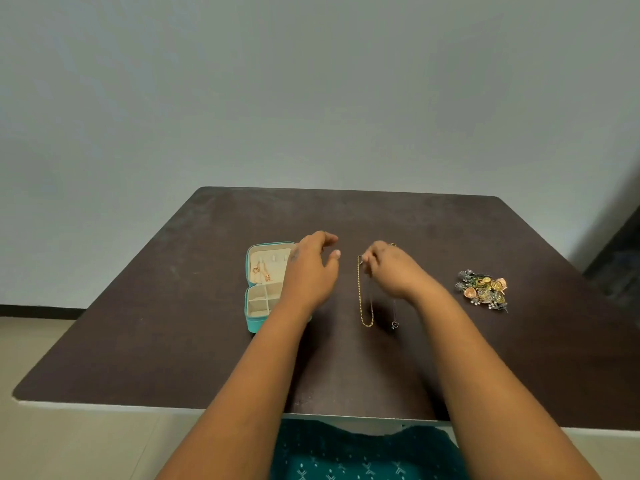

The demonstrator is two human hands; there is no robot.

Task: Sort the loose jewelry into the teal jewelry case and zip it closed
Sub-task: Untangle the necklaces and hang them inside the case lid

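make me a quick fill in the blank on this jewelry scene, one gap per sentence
1. The right hand pinches the top of a gold chain, and the chain hangs ____ from its fingers.
2. The teal case lies with its lid ____.
3. The pile of earrings sits on the table to the ____ of both hands.
4. The left hand holds ____.

Missing words: down; open; right; nothing
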